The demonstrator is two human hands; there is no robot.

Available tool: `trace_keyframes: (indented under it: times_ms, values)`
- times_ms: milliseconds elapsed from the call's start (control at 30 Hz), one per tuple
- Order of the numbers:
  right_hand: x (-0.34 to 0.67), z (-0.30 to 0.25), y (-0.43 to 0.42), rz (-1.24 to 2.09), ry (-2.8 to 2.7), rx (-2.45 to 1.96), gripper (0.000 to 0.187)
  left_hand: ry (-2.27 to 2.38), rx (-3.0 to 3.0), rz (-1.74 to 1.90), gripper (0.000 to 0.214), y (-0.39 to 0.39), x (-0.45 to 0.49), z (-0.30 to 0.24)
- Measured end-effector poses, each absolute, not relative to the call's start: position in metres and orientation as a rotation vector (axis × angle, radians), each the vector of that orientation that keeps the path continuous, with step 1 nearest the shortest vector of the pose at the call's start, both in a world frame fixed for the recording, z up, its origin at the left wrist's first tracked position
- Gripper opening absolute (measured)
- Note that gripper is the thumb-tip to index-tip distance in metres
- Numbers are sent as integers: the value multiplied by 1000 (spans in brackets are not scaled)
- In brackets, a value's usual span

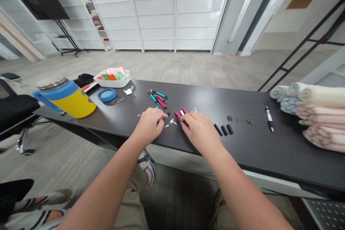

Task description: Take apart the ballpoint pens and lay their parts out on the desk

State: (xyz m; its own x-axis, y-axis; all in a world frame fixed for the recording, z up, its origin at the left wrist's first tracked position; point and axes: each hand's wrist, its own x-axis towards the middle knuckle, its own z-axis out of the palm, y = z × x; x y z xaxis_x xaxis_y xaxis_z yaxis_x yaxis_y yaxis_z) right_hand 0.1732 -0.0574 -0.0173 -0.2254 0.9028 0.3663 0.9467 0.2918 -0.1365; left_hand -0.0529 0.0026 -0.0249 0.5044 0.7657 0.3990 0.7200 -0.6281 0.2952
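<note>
My left hand [151, 124] is closed around a teal-and-black pen [167, 114], mostly covered by the fingers. Just beyond it lies a loose pile of assembled teal, red and black pens [159, 97]. My right hand [201, 129] is curled down over red pen barrels [177, 114] and a white piece; what its fingertips pinch is hidden. Small white pen tips [171, 121] are scattered between the hands. To the right of my right hand sit black grip sleeves [224, 130], a little group of brown pieces [229, 118] and a cluster of small metal clips [248, 122].
On the left of the dark table [205, 95] stand a yellow-and-blue mug [72, 100], a blue lid [107, 95] and a white basket [113, 82] of colourful packets. A white-and-black pen [269, 118] and rolled towels [323, 111] occupy the right side. Someone's legs [40, 205] show lower left.
</note>
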Motion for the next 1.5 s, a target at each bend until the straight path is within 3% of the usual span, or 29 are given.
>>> trace_keyframes:
  times_ms: [200, 333, 600, 767, 1500]
  values:
    - [170, -20, -58, -132, -2269, -1706, 12, 1256, 2688, 726, 15, -2, -61, -16]
    - [178, -13, -60, -129, -2191, -1668, 13, 1463, 2596, 824, 18, 2, -72, -10]
    - [248, 2, -65, -254, -1426, -1766, 27, 1548, 2489, 748, 18, 4, -81, -5]
    - [272, -13, -69, -157, -1220, -1782, 28, 1501, 2487, 659, 20, 6, -77, -11]
    - [267, -22, -71, -69, -1316, -1725, 28, 1596, 2348, 536, 13, 3, -74, -16]
